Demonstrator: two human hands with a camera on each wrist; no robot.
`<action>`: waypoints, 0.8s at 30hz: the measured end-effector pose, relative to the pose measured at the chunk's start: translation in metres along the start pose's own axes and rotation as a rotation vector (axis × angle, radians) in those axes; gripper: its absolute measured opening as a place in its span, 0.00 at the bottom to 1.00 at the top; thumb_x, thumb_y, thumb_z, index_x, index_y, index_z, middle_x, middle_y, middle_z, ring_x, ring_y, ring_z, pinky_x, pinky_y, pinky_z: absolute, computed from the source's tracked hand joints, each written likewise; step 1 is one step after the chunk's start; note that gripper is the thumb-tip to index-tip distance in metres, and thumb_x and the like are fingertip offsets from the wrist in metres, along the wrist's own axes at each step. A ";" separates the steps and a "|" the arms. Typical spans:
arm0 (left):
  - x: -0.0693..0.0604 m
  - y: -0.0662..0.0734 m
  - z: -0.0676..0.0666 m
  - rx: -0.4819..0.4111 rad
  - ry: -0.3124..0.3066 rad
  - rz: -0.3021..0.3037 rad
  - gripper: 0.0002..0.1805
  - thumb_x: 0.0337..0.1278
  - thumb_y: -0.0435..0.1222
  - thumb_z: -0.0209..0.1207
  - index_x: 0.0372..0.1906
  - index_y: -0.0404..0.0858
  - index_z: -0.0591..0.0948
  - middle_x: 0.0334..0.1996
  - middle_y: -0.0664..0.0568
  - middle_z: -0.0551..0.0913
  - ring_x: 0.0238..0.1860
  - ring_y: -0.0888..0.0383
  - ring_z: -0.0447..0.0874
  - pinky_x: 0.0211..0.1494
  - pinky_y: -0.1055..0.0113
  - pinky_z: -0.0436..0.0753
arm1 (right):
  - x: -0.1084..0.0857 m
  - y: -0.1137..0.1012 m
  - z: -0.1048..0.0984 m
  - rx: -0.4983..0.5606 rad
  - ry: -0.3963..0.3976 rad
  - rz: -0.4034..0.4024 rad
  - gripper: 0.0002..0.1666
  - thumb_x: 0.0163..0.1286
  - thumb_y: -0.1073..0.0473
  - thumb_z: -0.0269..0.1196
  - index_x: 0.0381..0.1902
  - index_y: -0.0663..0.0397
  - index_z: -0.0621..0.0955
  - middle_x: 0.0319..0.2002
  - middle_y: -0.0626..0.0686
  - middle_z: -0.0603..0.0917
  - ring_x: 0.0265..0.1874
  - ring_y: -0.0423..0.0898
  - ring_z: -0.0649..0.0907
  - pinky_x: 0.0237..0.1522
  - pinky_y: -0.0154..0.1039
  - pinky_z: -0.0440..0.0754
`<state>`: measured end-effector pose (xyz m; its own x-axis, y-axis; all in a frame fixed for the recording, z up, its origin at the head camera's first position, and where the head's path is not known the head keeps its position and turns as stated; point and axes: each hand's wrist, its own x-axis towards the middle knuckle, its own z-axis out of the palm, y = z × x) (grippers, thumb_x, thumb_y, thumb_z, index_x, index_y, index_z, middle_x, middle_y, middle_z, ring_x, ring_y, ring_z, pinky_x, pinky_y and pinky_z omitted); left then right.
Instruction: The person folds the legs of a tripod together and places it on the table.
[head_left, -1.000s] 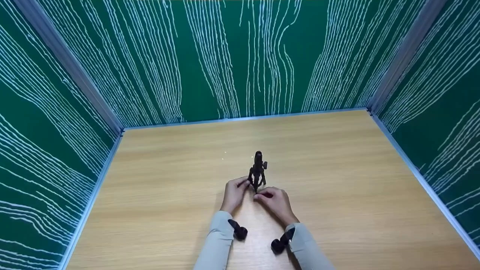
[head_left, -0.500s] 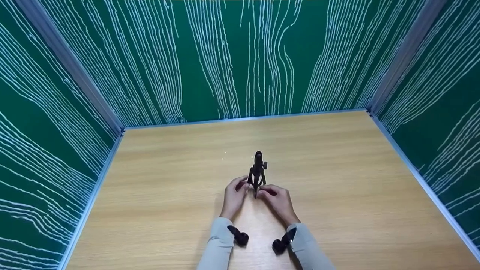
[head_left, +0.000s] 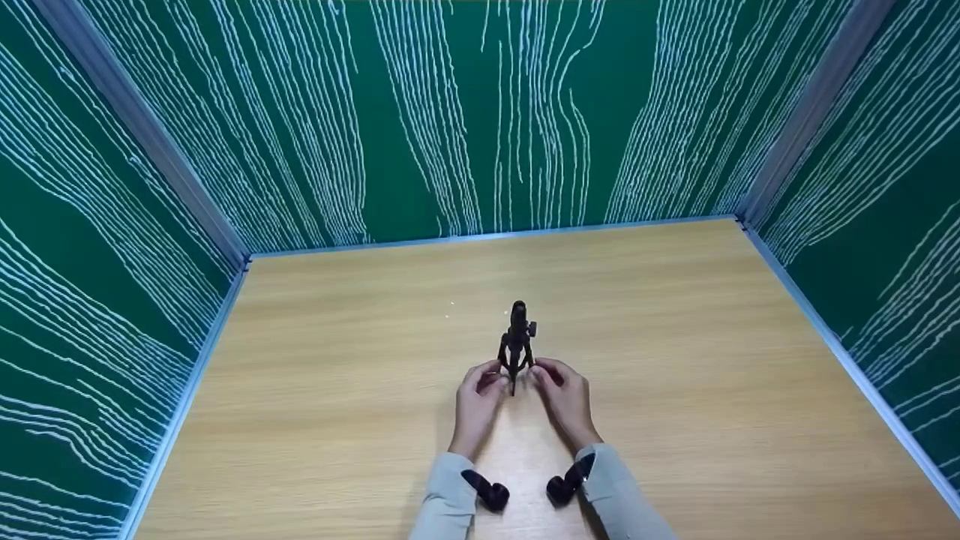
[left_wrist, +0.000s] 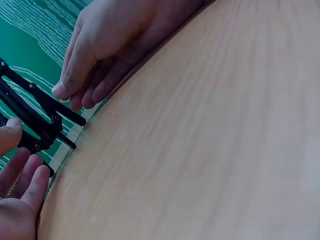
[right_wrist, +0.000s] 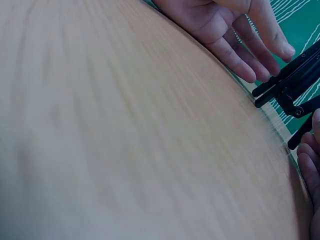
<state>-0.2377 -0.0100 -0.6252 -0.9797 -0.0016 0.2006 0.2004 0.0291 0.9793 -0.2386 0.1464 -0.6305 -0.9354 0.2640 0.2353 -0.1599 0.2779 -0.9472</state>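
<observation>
A small black tripod [head_left: 517, 330] stands upright on the table, its legs partly spread and a knob on the right of its head. From the left, my left hand [head_left: 477, 405] holds one leg between thumb and fingers; in the left wrist view its fingers [left_wrist: 31, 182] reach under the leg. On the opposite side my right hand [head_left: 566, 397] pinches another leg near its foot, the thumb [left_wrist: 61, 90] lying along it. A third leg points back toward me between both hands. The wrist views cut off the tripod's upper part.
The wooden table [head_left: 337, 337] is bounded by green walls [head_left: 409, 187] with wavy white lines. A few tiny white specks lie just left of the tripod. Black wrist cameras [head_left: 491, 495] stick out from both sleeves.
My right hand has gone from the near leg forward to the right leg. The left hand has shifted slightly right and nearer to me. The tripod stays in place.
</observation>
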 end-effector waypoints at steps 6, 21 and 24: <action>-0.003 0.004 0.003 -0.071 -0.034 -0.055 0.18 0.56 0.29 0.63 0.52 0.27 0.78 0.47 0.38 0.80 0.46 0.51 0.83 0.49 0.69 0.84 | 0.001 -0.003 0.001 0.000 -0.023 0.059 0.16 0.65 0.60 0.64 0.50 0.59 0.83 0.48 0.58 0.86 0.44 0.49 0.86 0.47 0.31 0.83; -0.003 0.003 0.013 -0.015 0.008 -0.069 0.15 0.51 0.28 0.66 0.46 0.29 0.82 0.41 0.42 0.82 0.39 0.56 0.84 0.43 0.72 0.85 | 0.002 -0.002 0.004 -0.063 -0.038 -0.030 0.17 0.66 0.64 0.62 0.53 0.57 0.82 0.49 0.59 0.85 0.45 0.53 0.86 0.51 0.43 0.83; -0.003 0.002 0.013 0.008 0.006 -0.061 0.14 0.52 0.27 0.65 0.46 0.29 0.82 0.41 0.41 0.82 0.39 0.52 0.85 0.42 0.72 0.85 | 0.002 -0.002 0.004 -0.063 -0.042 -0.021 0.17 0.66 0.65 0.62 0.53 0.57 0.82 0.50 0.59 0.85 0.46 0.53 0.86 0.52 0.42 0.83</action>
<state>-0.2348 0.0034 -0.6244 -0.9900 -0.0092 0.1410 0.1405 0.0372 0.9894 -0.2411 0.1421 -0.6291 -0.9448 0.2185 0.2441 -0.1607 0.3404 -0.9264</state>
